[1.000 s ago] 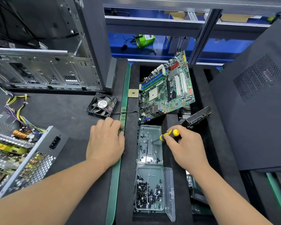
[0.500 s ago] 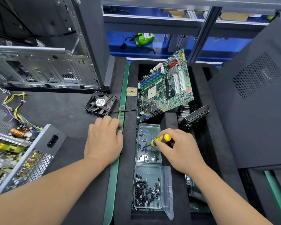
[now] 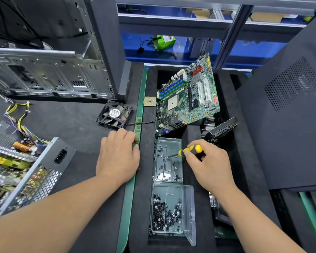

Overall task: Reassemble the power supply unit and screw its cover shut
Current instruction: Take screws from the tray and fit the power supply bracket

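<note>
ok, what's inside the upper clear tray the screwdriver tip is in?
The upper clear tray holds a thin scatter of small dark screws, with the screwdriver tip among them, held by the right hand. That hand covers nothing in the tray; screw types are too small to tell.

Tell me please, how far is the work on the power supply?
Early. Done: nothing visible; the power supply unit lies open at the left, its coils and wiring exposed, no cover on it. In hand: the right hand holds a yellow screwdriver, tip down in the upper screw tray; the left hand rests on the mat's green edge. Left: fit the cover, drive the screws.
</note>
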